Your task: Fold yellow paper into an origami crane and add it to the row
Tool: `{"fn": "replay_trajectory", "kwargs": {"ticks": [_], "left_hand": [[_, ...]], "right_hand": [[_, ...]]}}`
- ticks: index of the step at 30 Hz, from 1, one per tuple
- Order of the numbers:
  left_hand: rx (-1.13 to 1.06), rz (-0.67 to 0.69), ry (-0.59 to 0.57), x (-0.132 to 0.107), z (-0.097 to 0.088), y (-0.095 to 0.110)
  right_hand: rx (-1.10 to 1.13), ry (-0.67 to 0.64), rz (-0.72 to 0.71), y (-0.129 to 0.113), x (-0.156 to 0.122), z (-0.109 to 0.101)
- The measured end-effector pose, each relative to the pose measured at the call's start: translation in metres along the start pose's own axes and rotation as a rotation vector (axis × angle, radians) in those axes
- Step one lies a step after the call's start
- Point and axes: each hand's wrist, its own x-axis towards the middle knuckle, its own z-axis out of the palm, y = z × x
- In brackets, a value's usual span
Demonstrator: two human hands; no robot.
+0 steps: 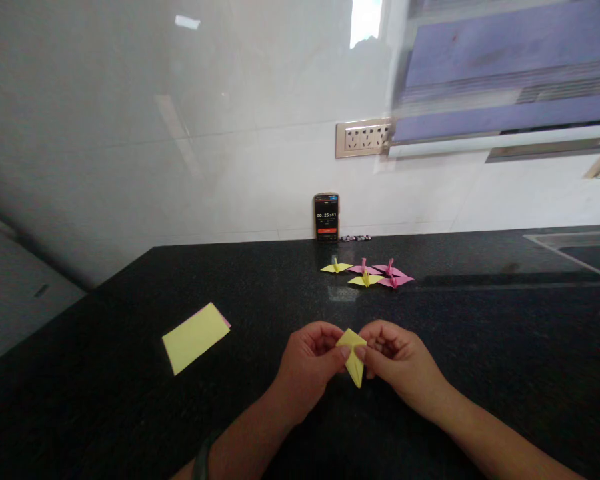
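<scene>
A small yellow origami paper (pixel 353 365), folded into a kite-like diamond, is pinched between my two hands over the dark countertop. My left hand (pixel 313 363) grips its left edge, thumb on top and fingers curled behind. On the right edge, my right hand (pixel 397 357) holds it the same way, with the thumb tip pressed near the paper's middle. The narrow point faces me. Beyond the hands stand several folded paper cranes: yellow ones (pixel 366 281) and pink ones (pixel 394 282), grouped close together.
A stack of paper sheets (pixel 195 340), yellow on top with pink peeking out, lies to the left on the black countertop (pixel 105 373). A phone (pixel 327 217) showing a timer leans against the wall, with a beaded strap (pixel 356 238) beside it. A sink or hob edge (pixel 570 257) is at right.
</scene>
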Motion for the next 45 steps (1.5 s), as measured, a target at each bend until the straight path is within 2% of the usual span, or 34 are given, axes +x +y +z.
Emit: {"fn": "replay_trajectory", "kwargs": {"ticks": [10,16,20,23,25,27,32,35,39,45], "left_hand": [[0.024,0.030,0.012,-0.003,0.000,0.002],[0.028,0.023,0.001,-0.003,-0.002,0.002],[-0.018,-0.074,-0.046,-0.002,-0.004,0.003],[0.092,-0.099,-0.058,-0.001,-0.005,0.003],[0.143,-0.087,-0.067,-0.001,-0.006,0.003],[0.171,-0.077,-0.069,-0.001,-0.007,0.002],[0.358,0.042,0.018,-0.002,-0.009,0.001],[0.452,0.109,0.034,-0.003,-0.008,0.001],[0.528,0.184,0.027,-0.003,-0.008,0.000],[0.582,0.207,0.025,-0.004,-0.007,0.000]], "right_hand": [[0.142,-0.043,0.028,0.005,0.000,-0.001],[0.116,-0.049,0.000,0.007,0.000,-0.003],[-0.044,-0.005,-0.170,0.002,-0.001,-0.008],[-0.226,-0.028,-0.344,-0.001,-0.001,-0.011],[-0.267,-0.051,-0.401,-0.002,-0.002,-0.011],[-0.232,-0.057,-0.388,-0.002,-0.002,-0.009],[-0.080,-0.083,-0.193,-0.001,-0.004,-0.005],[-0.065,-0.082,-0.121,-0.002,-0.003,-0.004],[-0.150,-0.108,-0.128,-0.005,-0.001,-0.005],[-0.190,-0.118,-0.144,-0.009,-0.001,-0.007]]}}
